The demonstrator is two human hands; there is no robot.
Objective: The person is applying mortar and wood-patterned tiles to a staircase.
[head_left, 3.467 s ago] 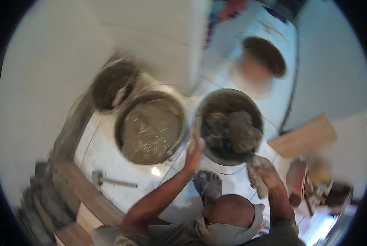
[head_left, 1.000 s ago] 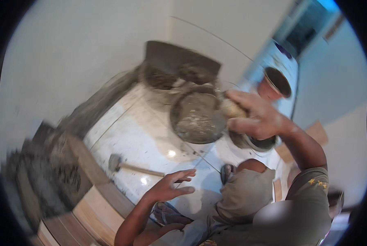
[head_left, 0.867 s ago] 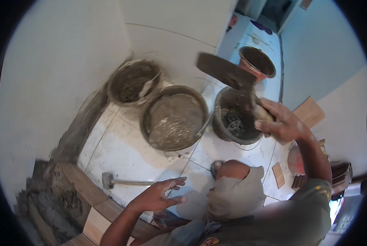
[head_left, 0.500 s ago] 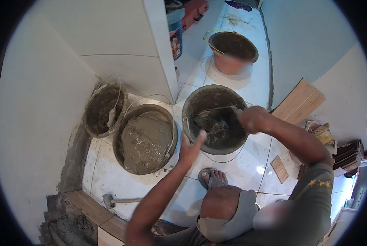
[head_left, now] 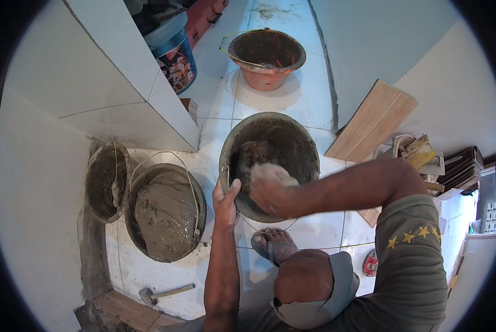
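Note:
A dark, mortar-crusted bucket (head_left: 309, 138) stands in front of me, its mouth tipped toward me. My left hand (head_left: 225, 202) grips its near left rim, thumb over the edge. Inside the mouth, my right hand (head_left: 273, 191) is closed and blurred by motion. Whatever it holds is mostly hidden behind the fist. Some grey mortar shows on the bucket's inner wall and bottom. To the left sits a wide tub (head_left: 130, 224) heaped with wet grey mortar (head_left: 167, 213). Against it stands a smaller crusted bucket (head_left: 95, 191) with a wire handle.
Farther ahead stands an orange bucket (head_left: 264, 80). A blue printed pail (head_left: 176, 61) is behind the wall corner (head_left: 173, 124). Wood-look planks (head_left: 372, 119) lean at the right wall, near stacked tiles (head_left: 461, 169). A hammer (head_left: 167, 292) lies on the floor, lower left.
My right hand has moved from the right rim leftward into the bucket's mouth. My left hand now wraps the rim more closely. The view has shifted, and the bucket appears more tilted toward me.

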